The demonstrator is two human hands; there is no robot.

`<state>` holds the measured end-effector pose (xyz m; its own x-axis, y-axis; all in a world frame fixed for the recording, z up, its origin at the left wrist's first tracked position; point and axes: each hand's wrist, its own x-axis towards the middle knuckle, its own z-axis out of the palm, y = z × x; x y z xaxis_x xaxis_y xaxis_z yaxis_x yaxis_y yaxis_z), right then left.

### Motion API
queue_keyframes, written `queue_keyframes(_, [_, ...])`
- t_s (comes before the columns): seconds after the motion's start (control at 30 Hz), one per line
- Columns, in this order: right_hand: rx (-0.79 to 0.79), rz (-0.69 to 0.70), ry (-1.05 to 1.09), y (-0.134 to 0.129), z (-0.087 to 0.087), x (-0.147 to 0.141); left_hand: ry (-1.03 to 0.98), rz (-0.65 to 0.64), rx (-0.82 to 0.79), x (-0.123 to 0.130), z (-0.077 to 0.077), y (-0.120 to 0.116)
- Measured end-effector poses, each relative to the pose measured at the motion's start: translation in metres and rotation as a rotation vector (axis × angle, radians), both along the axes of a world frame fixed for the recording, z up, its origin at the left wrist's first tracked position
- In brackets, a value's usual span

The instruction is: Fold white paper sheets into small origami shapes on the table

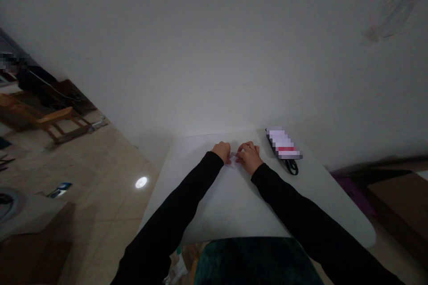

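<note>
Both hands are close together over the white table [230, 213], near its far side by the wall. Between them is a small piece of white paper [232, 160], folded or creased, pale against the tabletop. My left hand [223, 151] has its fingers curled in and pinches the paper's left side. On the right side of the paper, my right hand [248, 156] has its thumb and fingertips pressed together on it. A phone [283, 143] with a lit, blurred screen and a black strap lies to the right of my right hand.
A white wall [214, 53] rises behind the table. At the far left a person in dark clothes [36, 82] is beside a wooden chair [60, 116]. Cardboard boxes [401, 196] stand at the right, with a purple item [356, 193] near the table edge.
</note>
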<state>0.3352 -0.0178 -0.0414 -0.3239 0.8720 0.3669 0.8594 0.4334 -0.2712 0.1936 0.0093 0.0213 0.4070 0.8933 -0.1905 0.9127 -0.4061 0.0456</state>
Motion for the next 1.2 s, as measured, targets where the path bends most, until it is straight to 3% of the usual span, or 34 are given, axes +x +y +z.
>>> queue_keyframes(0.13, [-0.084,-0.005,-0.058,-0.003,0.007,-0.001,0.032,0.020,-0.029,0.006,0.006,0.000])
queue_keyframes(0.3, [-0.072,-0.004,-0.096,-0.007,0.017,0.002,0.061,0.041,-0.060,0.013,0.008,-0.002])
queue_keyframes(0.5, [-0.093,0.013,-0.157,-0.011,0.021,0.002,0.078,-0.013,-0.107,0.013,0.006,-0.004])
queue_keyframes(0.63, [-0.071,0.064,-0.078,-0.012,0.018,-0.002,0.058,-0.092,-0.129,0.008,0.002,-0.001])
queue_keyframes(0.73, [-0.126,0.029,-0.008,-0.011,0.015,-0.004,-0.057,-0.154,-0.122,-0.002,-0.006,0.000])
queue_keyframes(0.8, [-0.143,-0.046,0.006,-0.008,0.014,-0.002,-0.248,-0.154,-0.050,-0.008,-0.016,0.000])
queue_keyframes(0.9, [-0.120,-0.130,0.016,-0.005,0.013,0.002,-0.601,0.020,0.155,-0.013,-0.035,-0.004])
queue_keyframes(1.0, [-0.029,-0.170,0.073,-0.004,0.010,0.004,-0.831,0.212,0.214,-0.009,-0.052,-0.007])
queue_keyframes(1.2, [0.192,-0.140,0.174,-0.010,0.004,-0.003,-1.087,0.425,0.287,0.000,-0.058,-0.011])
